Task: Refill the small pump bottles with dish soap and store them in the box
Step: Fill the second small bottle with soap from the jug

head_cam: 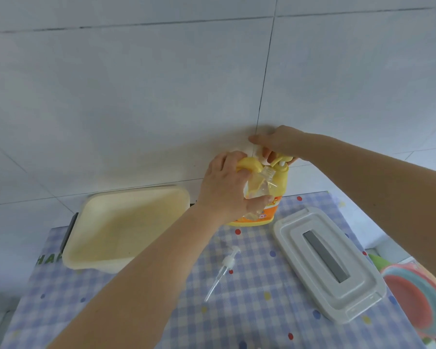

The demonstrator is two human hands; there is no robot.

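Observation:
A big yellow dish soap jug [275, 197] stands at the far edge of the checked tablecloth [249, 311]. My left hand [224, 185] grips a small clear bottle [261, 185], tilted with its open neck up against the jug's pump spout. My right hand [280, 142] rests on top of the jug's pump head, fingers curled over it. The small bottle's white pump [223, 269] with its tube lies loose on the cloth, nearer me. An open cream box [176, 197] sits to the left.
A grey-white box lid [287, 238] with a dark handle strip lies on the right of the table. Stacked coloured bowls [420, 295] stand at the right edge. A white tiled wall is right behind the jug.

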